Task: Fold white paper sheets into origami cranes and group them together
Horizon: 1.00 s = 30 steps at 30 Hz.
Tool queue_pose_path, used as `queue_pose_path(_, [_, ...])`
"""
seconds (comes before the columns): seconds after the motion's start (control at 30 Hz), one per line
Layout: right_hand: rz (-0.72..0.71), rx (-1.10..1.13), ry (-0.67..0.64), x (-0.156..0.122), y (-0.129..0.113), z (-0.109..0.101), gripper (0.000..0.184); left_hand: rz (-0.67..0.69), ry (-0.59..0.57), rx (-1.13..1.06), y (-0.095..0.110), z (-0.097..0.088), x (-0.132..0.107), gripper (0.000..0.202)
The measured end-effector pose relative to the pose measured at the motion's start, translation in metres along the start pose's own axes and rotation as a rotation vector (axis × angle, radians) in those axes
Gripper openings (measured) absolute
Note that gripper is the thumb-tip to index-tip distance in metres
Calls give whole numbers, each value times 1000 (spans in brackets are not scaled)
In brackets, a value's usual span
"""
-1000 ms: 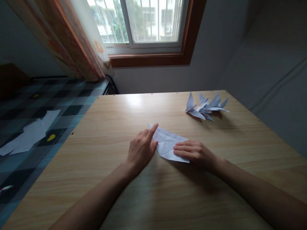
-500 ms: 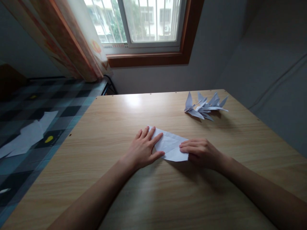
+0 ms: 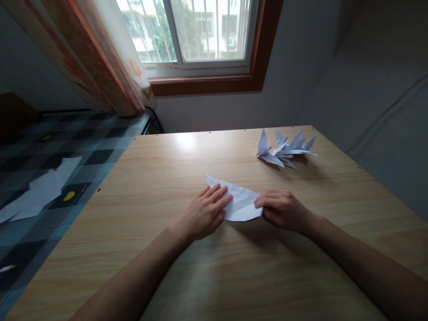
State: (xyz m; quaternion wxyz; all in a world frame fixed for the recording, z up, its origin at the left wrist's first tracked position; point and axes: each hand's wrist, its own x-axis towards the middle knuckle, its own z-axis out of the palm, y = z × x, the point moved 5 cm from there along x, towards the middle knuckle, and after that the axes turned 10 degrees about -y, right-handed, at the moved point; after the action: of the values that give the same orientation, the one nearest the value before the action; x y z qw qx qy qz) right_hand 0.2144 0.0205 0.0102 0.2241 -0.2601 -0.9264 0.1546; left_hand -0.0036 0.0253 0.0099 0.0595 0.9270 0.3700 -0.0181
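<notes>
A folded white sheet of paper [image 3: 240,201] lies on the wooden table [image 3: 167,178] in front of me. My left hand [image 3: 205,213] rests flat on its left part, fingers stretched out together over the paper. My right hand [image 3: 282,208] is at the paper's right corner with its fingers curled in, pressing or pinching that edge. The paper's near edge looks slightly lifted between my hands.
A small pile of folded white paper cranes [image 3: 286,148] sits at the table's far right. Left of the table is a bed with a chequered cover [image 3: 50,151] and loose white sheets [image 3: 36,191]. A window [image 3: 194,31] and curtain [image 3: 100,58] stand behind.
My left hand went from pointing at the paper's far tip to lying flat lower on the sheet. My right hand slid right and curled at the corner. The paper looks narrower.
</notes>
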Motion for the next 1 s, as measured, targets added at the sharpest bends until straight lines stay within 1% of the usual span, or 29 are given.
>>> queue_pose_path(0.13, [100, 15, 35, 4, 4, -3, 16, 18, -18, -58, 2, 3, 0, 47])
queue_pose_path(0.23, [185, 3, 97, 10, 7, -3, 16, 21, 1, -89, 1, 3, 0, 43])
queue_pose_path(0.33, [258, -47, 138, 17, 9, 2, 17, -9, 36, -118, 0, 1, 2, 39])
queue_pose_path(0.4, [295, -86, 141, 20, 11, 7, 18, -26, 58, -131, 1, 1, 4, 40])
queue_pose_path(0.5, [334, -156, 115, 22, 11, 13, 22, -51, 85, -130, 1, 0, 5, 48])
queue_pose_path(0.57, [349, -211, 95, 24, 10, 14, 24, -48, 85, -102, 2, 0, 6, 51])
queue_pose_path(0.63, [341, -275, 93, 25, 6, 13, 25, -30, 65, -58, 4, 1, 6, 50])
queue_pose_path(0.7, [276, -354, 87, 27, -2, 13, 24, -17, 36, -22, 5, 2, 6, 48])
queue_pose_path(0.8, [92, -483, -14, 30, -18, 19, 24, -2, 2, -3, 7, 3, 7, 48])
queue_pose_path(0.87, [23, -553, -95, 31, -26, 25, 26, 6, -6, -4, 8, 3, 8, 46])
queue_pose_path(1.0, [50, -663, -168, 27, -33, 30, 33, 7, -23, -10, 8, 2, 9, 48])
